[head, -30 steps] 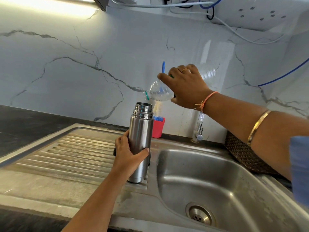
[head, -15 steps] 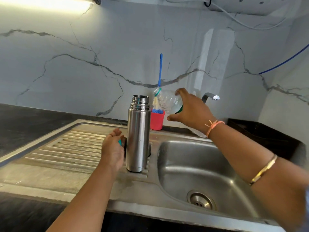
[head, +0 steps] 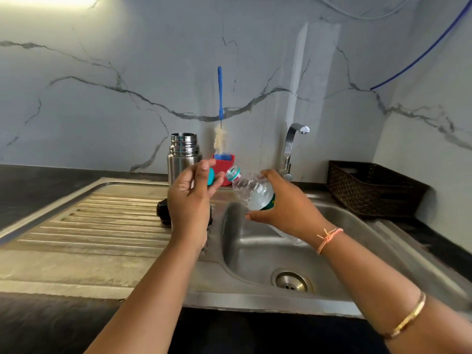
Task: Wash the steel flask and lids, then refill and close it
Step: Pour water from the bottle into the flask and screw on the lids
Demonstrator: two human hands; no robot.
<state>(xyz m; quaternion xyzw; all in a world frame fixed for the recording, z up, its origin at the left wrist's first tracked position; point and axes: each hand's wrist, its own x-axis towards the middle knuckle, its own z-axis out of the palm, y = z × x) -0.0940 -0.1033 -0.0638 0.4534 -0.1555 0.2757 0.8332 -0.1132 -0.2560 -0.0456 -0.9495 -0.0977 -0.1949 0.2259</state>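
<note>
left hand (head: pixel 189 203) pinched a small teal cap (head: pixel 211 176) at its fingertips, the other fingers loosely curled. right hand (head: pixel 286 213) gripped a clear plastic bottle (head: pixel 251 191) round its body, tilted with its open neck pointing at the cap, just beside it, over the sink's (head: pixel 255 251) left edge. behind the left hand the steel flask (head: pixel 182 154) stood upright and uncapped on the drainboard (head: pixel 102 221), a black lid (head: pixel 163 213) lying beside its base. a red cup (head: pixel 226 164) holding a blue-handled brush (head: pixel 220 98) stood against the wall, near the tap (head: pixel 291 146).
</note>
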